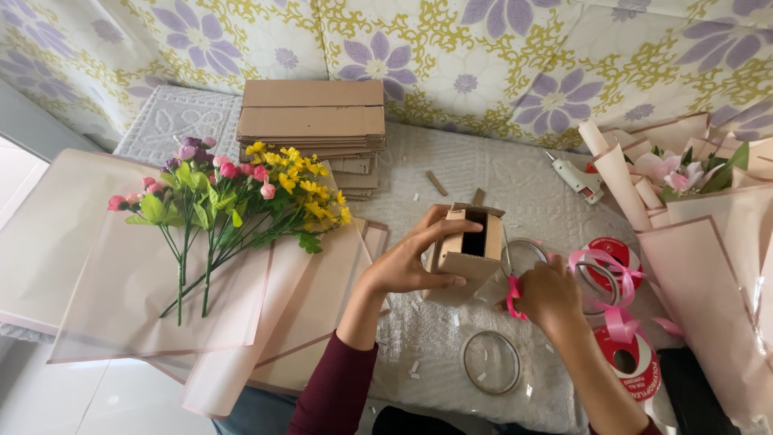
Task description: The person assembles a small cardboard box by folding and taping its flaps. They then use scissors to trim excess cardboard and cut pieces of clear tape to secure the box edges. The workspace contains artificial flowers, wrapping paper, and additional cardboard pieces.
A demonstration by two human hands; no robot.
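My left hand (407, 262) grips a small brown cardboard box (469, 251), folded open at the top, standing on the white quilted cloth (515, 185). My right hand (549, 294) rests just right of the box, closed on the pink handles of scissors (513, 278) whose blades point up beside the box. A pink ribbon (608, 278) loops from the red spools (626, 358) right beside that hand.
Artificial pink, purple and yellow flowers (233, 193) lie on pink wrapping sheets (137, 282) at left. Flat cardboard stack (312, 121) stands behind. A glue gun (576, 178), wrapped bouquets (684, 177) at right, and a clear tape ring (491, 362) in front.
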